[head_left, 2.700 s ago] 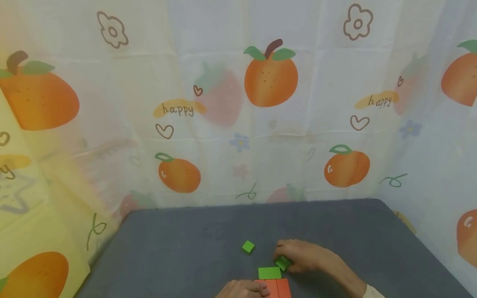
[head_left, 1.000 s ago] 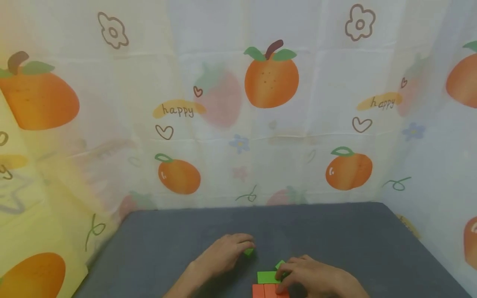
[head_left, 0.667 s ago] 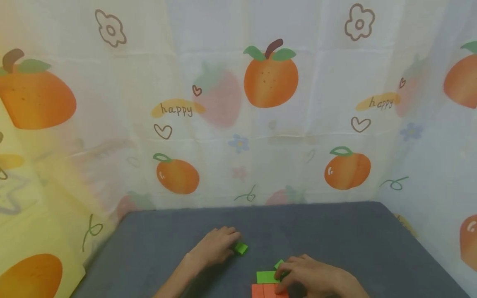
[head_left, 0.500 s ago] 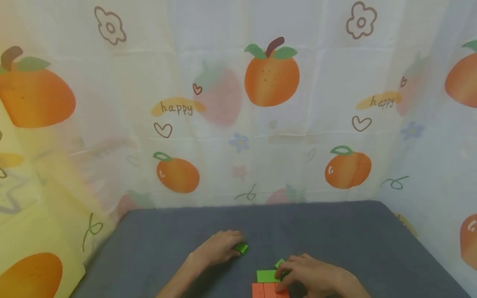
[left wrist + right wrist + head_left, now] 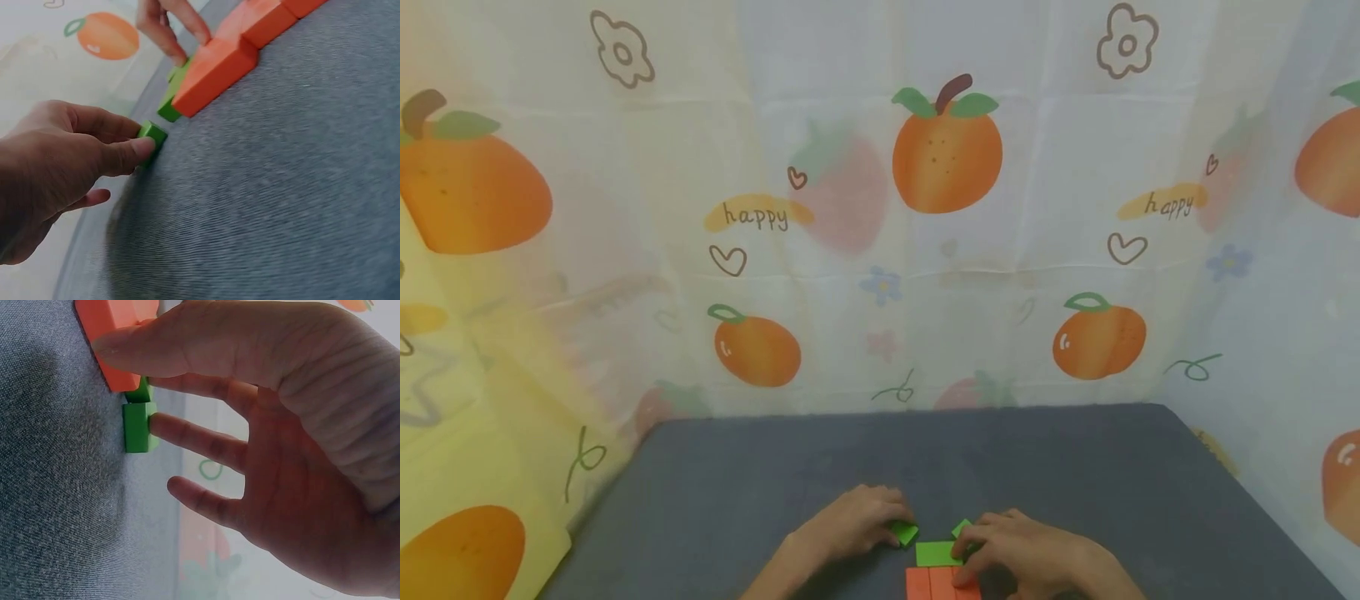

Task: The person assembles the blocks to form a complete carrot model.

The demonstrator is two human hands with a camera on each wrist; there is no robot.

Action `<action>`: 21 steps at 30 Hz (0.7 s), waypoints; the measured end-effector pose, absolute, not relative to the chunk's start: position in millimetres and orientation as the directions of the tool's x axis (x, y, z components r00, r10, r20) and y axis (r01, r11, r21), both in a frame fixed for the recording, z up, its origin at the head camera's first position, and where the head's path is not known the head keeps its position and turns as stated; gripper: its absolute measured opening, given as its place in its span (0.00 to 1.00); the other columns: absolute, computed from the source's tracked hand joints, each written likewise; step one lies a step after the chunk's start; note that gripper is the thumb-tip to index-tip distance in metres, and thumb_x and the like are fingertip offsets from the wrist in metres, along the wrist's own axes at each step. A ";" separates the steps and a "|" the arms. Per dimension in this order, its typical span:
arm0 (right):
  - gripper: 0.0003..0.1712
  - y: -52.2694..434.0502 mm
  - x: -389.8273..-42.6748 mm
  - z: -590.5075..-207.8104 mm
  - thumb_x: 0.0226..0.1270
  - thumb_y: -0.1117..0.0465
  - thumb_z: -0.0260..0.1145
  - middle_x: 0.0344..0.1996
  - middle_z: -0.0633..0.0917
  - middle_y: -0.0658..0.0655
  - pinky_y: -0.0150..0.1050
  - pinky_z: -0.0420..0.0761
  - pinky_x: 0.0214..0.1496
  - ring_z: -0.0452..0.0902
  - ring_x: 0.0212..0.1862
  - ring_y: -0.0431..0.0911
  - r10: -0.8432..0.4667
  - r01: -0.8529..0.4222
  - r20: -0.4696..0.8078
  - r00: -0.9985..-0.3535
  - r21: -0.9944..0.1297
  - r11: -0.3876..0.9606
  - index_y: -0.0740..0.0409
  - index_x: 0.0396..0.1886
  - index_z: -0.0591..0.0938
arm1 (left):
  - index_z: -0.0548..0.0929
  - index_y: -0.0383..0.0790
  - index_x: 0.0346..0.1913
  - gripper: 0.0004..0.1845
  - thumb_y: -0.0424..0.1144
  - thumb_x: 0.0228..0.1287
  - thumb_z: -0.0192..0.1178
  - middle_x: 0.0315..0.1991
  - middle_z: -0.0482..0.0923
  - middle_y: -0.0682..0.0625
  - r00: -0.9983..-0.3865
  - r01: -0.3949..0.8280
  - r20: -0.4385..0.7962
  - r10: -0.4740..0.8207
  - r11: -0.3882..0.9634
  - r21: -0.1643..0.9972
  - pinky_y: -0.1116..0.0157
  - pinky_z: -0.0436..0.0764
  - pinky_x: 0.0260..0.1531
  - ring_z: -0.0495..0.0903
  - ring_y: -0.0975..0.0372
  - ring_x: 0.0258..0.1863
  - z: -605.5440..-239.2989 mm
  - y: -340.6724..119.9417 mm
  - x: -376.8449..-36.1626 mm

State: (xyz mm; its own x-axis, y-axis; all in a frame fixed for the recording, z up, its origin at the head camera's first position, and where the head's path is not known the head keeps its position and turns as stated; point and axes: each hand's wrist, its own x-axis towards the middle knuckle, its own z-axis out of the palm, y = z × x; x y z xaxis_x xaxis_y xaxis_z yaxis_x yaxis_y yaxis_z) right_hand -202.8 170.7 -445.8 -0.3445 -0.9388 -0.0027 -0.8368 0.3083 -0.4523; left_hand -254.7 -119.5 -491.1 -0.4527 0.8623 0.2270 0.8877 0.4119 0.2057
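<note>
My left hand (image 5: 853,523) pinches a small green block (image 5: 153,132) between thumb and fingers, low over the cloth, just left of a green rectangular block (image 5: 932,553). That rectangle lies against the far end of a row of orange blocks (image 5: 928,585). At its far right corner sits another small green block (image 5: 136,428), turned at an angle in the head view. My right hand (image 5: 1022,550) rests there, its thumb on the orange blocks and its fairly straight fingers touching the green ones. The near part of the orange row falls outside the head view.
A dark grey cloth (image 5: 1037,458) covers the table. Behind and beside it hangs a pale curtain (image 5: 850,333) printed with oranges, strawberries and flowers.
My left hand came off the orange blocks, reached the far green block, took hold of it and brought it nearer the green rectangle. My right hand set its green block down and stays beside it.
</note>
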 end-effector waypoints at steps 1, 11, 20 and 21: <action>0.23 170.4 -202.9 -445.8 0.60 0.42 0.59 0.54 0.74 0.44 0.39 0.70 0.48 0.67 0.54 0.39 -0.940 -0.841 -0.002 -0.342 -0.446 0.307 0.37 0.56 0.76 | 0.80 0.54 0.48 0.15 0.46 0.56 0.63 0.45 0.76 0.63 -0.452 0.887 0.223 0.863 0.409 0.215 0.73 0.74 0.39 0.73 0.73 0.44 -492.4 -119.0 -253.7; 0.23 170.1 -204.4 -446.1 0.61 0.43 0.60 0.54 0.74 0.45 0.38 0.70 0.49 0.67 0.54 0.39 -0.946 -0.846 0.015 -0.324 -0.452 0.283 0.39 0.55 0.77 | 0.78 0.53 0.51 0.17 0.49 0.58 0.60 0.48 0.74 0.62 -0.450 0.881 0.253 0.856 0.379 0.283 0.73 0.74 0.44 0.72 0.72 0.47 -498.6 -118.8 -251.3; 0.23 171.7 -205.8 -450.3 0.61 0.42 0.59 0.54 0.72 0.45 0.37 0.70 0.49 0.64 0.53 0.39 -0.950 -0.851 0.001 -0.312 -0.445 0.279 0.37 0.56 0.75 | 0.79 0.53 0.50 0.15 0.48 0.60 0.59 0.47 0.75 0.62 -0.444 0.883 0.245 0.862 0.374 0.285 0.75 0.73 0.43 0.72 0.73 0.45 -499.0 -116.3 -249.4; 0.23 171.8 -206.0 -450.6 0.61 0.42 0.59 0.54 0.71 0.45 0.37 0.70 0.49 0.64 0.53 0.38 -0.949 -0.847 -0.002 -0.314 -0.451 0.281 0.36 0.56 0.75 | 0.79 0.53 0.50 0.15 0.48 0.60 0.59 0.47 0.75 0.62 -0.443 0.884 0.248 0.862 0.373 0.281 0.75 0.73 0.43 0.72 0.73 0.45 -498.7 -116.0 -249.2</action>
State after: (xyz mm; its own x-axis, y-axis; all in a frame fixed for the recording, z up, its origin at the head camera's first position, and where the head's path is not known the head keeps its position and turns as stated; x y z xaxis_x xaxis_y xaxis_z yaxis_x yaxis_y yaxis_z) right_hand -206.0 171.8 -450.6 -0.3145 -0.9493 -0.0016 -0.8472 0.2814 -0.4506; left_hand -249.2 -116.0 -498.7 -0.4426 0.8616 0.2484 0.8843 0.3733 0.2806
